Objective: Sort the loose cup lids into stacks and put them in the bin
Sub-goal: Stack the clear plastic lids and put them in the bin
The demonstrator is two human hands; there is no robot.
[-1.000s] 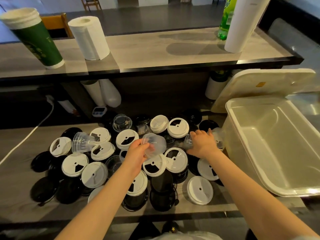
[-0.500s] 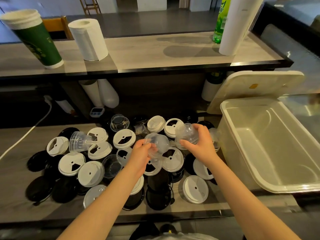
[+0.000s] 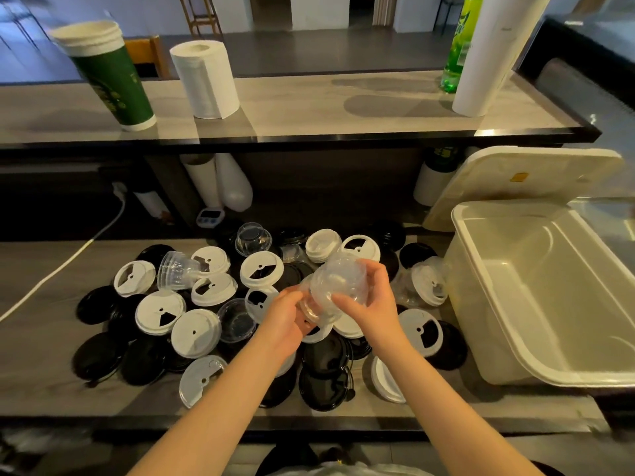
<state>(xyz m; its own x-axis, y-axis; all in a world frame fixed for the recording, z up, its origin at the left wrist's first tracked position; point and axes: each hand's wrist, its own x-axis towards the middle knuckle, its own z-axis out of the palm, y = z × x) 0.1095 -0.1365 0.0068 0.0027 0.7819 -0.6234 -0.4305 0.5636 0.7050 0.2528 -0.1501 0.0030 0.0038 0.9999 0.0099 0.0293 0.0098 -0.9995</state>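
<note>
Now the two clear dome lids (image 3: 338,286) had come together. A second earlier the left hand (image 3: 285,321) held one alone while the right hand (image 3: 374,304) was down in the pile (image 3: 161,312) near the bin (image 3: 467,321), fetching the other. That made the start of a clear stack, with nothing yet showing in the bin. Both hands were curled round the pair, the left at the lower rim and the right over the upper dome. Whether the lids were fully nested was hard to tell through the plastic. They hung above the middle of the counter (image 3: 41,355).
</note>
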